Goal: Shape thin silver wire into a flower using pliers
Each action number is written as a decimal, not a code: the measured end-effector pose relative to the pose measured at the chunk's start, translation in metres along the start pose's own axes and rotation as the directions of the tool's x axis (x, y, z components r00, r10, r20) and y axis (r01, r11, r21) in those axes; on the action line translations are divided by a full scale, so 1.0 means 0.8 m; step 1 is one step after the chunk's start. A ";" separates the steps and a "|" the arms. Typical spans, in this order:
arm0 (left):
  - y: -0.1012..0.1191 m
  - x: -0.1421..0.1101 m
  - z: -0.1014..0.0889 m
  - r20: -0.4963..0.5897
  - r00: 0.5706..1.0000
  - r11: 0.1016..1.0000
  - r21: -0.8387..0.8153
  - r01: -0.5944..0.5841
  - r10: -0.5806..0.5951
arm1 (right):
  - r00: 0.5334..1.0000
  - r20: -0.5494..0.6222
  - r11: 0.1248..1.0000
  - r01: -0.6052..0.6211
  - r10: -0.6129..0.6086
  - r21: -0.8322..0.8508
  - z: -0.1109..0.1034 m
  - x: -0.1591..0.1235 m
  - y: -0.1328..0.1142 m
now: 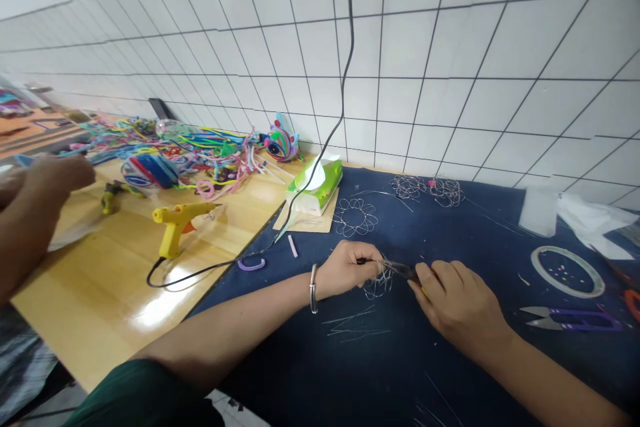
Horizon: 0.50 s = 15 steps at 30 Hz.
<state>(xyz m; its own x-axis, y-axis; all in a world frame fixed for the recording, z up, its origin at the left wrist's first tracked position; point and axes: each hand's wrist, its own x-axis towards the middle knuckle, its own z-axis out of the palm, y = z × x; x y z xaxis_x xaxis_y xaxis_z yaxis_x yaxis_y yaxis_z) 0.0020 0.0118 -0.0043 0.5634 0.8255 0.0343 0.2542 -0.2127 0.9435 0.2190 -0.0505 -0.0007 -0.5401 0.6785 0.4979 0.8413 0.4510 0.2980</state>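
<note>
Near the middle of the dark blue cloth, my left hand [350, 268] is closed on a small bundle of looped wire [377, 285]. My right hand [457, 297] grips a pair of pliers [400, 269], whose dark jaws meet the wire by my left fingertips. Part of the plier handles is hidden by my right palm. Several loose straight wires [355, 325] lie on the cloth below my left hand. Beyond it rests a flower-shaped wire ring [356, 217]. Farther back sit more tangled wire forms [425, 189] with a pink bit among them.
At right lie purple thread snips [575, 319] and a white ring [567, 272]. A tissue pack [320, 183] stands behind. On the wooden table at left are a yellow glue gun [183, 223], its black cord, and colourful pipe cleaners [210, 147]. Another person's arm [35, 213] reaches in there.
</note>
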 end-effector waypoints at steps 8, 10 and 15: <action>0.009 -0.001 0.002 -0.034 0.999 0.998 -0.049 0.029 -0.030 | 1.000 0.024 0.994 0.005 -0.008 0.113 0.007 0.000 0.003; 0.010 -0.002 0.003 -0.048 0.999 0.999 -0.041 0.020 -0.022 | 1.000 0.021 0.993 0.003 -0.005 0.119 0.007 0.000 0.003; 0.011 -0.007 0.008 -0.113 0.994 1.000 0.003 0.010 -0.010 | 0.999 0.019 0.995 -0.045 0.044 0.090 0.000 0.002 -0.002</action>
<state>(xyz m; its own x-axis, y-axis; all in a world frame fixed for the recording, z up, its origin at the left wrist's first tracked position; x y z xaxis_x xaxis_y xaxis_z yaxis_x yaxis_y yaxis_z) 0.0063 0.0019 0.0017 0.4684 0.8813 0.0623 0.2623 -0.2061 0.9427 0.2172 -0.0500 -0.0005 -0.5031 0.7082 0.4953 0.8595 0.4701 0.2008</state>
